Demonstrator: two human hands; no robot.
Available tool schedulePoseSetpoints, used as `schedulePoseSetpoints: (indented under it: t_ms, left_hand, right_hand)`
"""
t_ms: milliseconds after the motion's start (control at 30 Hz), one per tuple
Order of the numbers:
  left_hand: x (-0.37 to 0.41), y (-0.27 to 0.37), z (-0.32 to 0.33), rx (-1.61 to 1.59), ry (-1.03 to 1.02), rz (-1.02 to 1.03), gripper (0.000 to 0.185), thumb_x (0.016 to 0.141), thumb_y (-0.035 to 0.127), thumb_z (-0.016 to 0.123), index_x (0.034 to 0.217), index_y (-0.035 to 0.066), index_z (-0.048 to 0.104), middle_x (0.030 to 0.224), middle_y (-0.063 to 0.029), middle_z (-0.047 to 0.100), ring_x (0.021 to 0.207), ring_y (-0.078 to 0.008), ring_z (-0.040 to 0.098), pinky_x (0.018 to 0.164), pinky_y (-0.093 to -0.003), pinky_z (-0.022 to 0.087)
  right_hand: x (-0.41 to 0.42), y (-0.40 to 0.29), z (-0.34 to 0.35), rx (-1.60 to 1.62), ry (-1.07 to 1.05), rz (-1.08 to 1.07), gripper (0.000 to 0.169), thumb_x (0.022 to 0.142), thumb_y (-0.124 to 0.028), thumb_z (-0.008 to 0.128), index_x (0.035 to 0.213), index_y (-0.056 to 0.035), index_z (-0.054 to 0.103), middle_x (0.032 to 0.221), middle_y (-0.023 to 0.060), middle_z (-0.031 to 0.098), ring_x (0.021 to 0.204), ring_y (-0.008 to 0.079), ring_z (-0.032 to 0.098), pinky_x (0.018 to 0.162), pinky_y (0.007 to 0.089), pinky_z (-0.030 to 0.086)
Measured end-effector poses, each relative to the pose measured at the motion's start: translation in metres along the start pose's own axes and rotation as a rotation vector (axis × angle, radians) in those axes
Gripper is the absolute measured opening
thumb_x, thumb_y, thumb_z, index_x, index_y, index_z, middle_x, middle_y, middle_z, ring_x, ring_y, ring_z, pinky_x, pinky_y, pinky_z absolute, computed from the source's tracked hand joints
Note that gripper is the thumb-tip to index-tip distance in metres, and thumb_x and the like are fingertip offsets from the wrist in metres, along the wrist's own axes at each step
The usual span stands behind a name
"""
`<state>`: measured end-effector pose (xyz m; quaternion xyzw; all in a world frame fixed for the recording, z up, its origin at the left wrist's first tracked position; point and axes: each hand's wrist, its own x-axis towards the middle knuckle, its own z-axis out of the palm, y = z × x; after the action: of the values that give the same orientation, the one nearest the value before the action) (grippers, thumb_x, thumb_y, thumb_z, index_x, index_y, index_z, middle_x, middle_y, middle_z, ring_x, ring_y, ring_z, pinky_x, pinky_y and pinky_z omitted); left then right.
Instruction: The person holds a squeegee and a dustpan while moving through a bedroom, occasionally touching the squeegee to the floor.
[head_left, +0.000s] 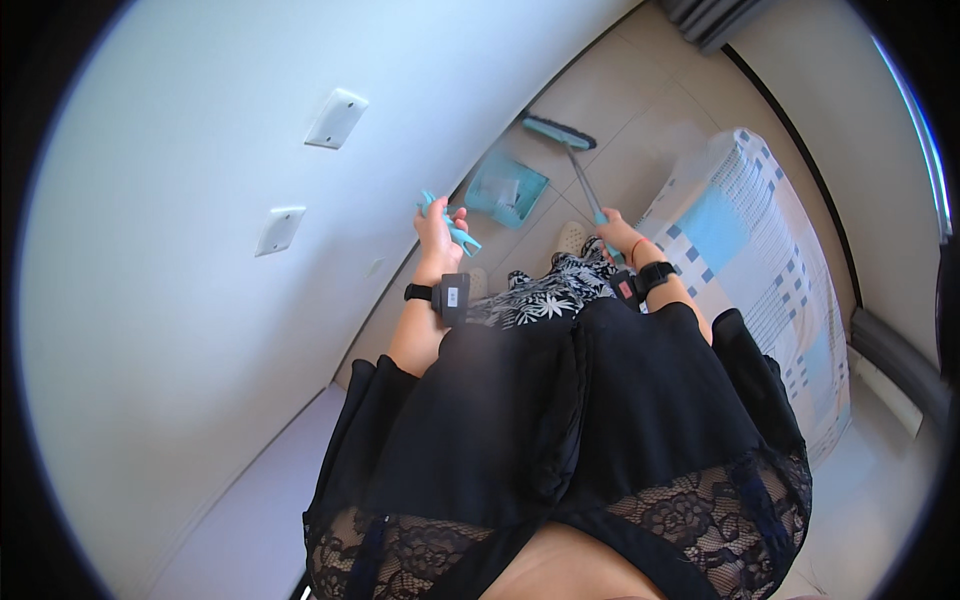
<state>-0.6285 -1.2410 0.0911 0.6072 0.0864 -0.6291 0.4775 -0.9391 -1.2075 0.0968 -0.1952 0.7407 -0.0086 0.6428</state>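
Observation:
My left hand (439, 232) is closed around the light-blue handle (463, 238) of a dustpan, close beside the white wall. The dustpan's blue tray (531, 196) rests on the tiled floor below that hand, near the foot of the wall, and something pale lies in it. In my right hand (621, 234) is the blue grip of a broom with a grey stick (583, 178). The broom head (559, 131), blue with dark bristles, is on the floor just beyond the dustpan, one end close to the wall.
A mattress or bed with a patterned blue-and-white cover (750, 247) stands to my right. Two white wall plates (337, 118) are fixed on the wall (187, 300) at left. Grey curtains (709, 22) hang at the far end. Beige clogs (572, 238) are on my feet.

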Motion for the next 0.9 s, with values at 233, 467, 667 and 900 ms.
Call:
schedulePoseSetpoints:
  t_ms: [233,467,667,900]
  left_hand:
    - [-0.001,0.000,0.005,0.040,-0.079,-0.116,0.039,0.079,0.014,0.060,0.107,0.010,0.033,0.093,-0.0118,0.046,0.063,-0.0208,0.057,0.042,-0.0245,0.041]
    - [-0.033,0.009,0.023,0.244,-0.074,-0.218,0.043,0.080,0.017,0.061,0.109,0.013,0.029,0.097,-0.0107,0.044,0.067,-0.0210,0.058,0.044,-0.0232,0.042]
    - [-0.085,0.055,0.054,0.423,-0.171,-0.169,0.041,0.081,0.017,0.061,0.109,0.013,0.032,0.098,-0.0094,0.042,0.066,-0.0204,0.058,0.044,-0.0234,0.041]
    - [-0.083,0.055,0.055,0.438,-0.204,-0.145,0.080,0.080,0.016,0.060,0.134,0.013,0.001,0.110,-0.0131,0.042,0.075,-0.0220,0.058,0.049,-0.0285,0.041]
  right_hand:
    - [-0.070,0.027,0.009,0.120,-0.118,0.145,0.063,0.081,-0.008,0.048,0.138,-0.0177,0.023,0.062,0.0040,0.048,0.042,0.0111,0.045,0.034,0.0246,0.035]
    - [-0.136,0.058,0.001,0.627,-0.082,0.192,0.058,0.083,-0.010,0.046,0.137,-0.0170,0.028,0.065,0.0020,0.048,0.043,0.0067,0.043,0.033,0.0181,0.031]
    - [-0.177,0.053,0.013,0.942,0.043,0.098,0.061,0.082,-0.011,0.049,0.137,-0.0189,0.023,0.067,0.0026,0.046,0.046,0.0084,0.041,0.036,0.0193,0.032]
    - [-0.117,0.060,0.031,1.006,0.053,0.218,0.050,0.082,-0.010,0.050,0.124,-0.0284,0.031,0.065,0.0008,0.043,0.047,0.0078,0.041,0.036,0.0195,0.033]
